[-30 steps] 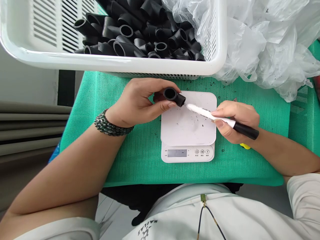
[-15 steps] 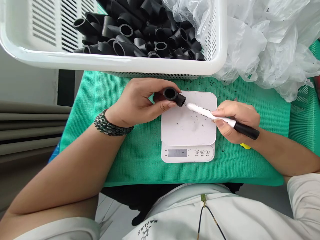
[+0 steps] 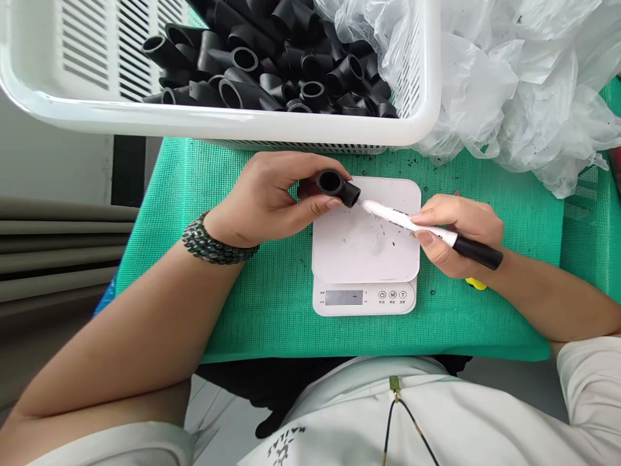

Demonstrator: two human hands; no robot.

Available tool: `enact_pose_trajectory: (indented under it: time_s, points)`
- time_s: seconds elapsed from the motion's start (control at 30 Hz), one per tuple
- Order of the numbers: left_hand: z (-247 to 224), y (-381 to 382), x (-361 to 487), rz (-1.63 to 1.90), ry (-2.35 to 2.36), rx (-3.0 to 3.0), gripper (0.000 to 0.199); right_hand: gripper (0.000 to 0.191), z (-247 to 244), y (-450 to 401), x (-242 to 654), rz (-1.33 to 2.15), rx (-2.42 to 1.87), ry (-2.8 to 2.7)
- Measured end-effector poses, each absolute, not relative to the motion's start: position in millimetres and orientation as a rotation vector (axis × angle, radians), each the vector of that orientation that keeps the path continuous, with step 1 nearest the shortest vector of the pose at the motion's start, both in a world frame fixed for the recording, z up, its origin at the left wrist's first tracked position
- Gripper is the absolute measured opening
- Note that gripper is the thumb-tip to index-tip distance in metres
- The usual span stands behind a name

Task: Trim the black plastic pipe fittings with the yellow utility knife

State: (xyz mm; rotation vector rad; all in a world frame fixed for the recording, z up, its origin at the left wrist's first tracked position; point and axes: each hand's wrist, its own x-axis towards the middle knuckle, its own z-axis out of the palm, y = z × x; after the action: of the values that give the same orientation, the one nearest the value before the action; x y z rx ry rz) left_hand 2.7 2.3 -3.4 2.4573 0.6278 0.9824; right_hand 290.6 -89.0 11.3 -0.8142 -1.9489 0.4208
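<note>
The left hand (image 3: 272, 200) grasps a black branched pipe fitting (image 3: 347, 192) over the digital scale's (image 3: 366, 249) far-left corner; the right hand (image 3: 475, 223) grips a white-barrelled marker (image 3: 391, 215), tip just beside the fitting.

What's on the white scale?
Small dark specks on the white scale. Its upper left corner is hidden by the left hand and black fitting; the marker covers a strip.
</note>
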Motion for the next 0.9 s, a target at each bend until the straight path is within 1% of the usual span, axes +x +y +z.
enact_pose_trajectory:
  time_s: [0.3, 0.4, 0.5, 0.9]
  points:
    - [-4.7, 2.4, 3.5, 1.007, 0.590, 2.437, 0.033, 0.015, 11.8, -86.9, 290.8, 0.380, -0.843, -1.972]
    - [-4.2, 2.7, 3.2, 1.008, 0.589, 2.436, 0.034, 0.010, 13.3, -86.3, 290.1, 0.404, -0.798, -1.953]
    - [-3.2, 2.6, 3.3, 1.012, 0.584, 2.442, 0.035, 0.011, 15.0, -86.2, 288.8, 0.439, -0.756, -1.927]
    - [-7.2, 2.5, 4.0, 1.007, 0.578, 2.456, 0.035, 0.008, 14.3, -87.3, 288.8, 0.463, -0.793, -1.926]
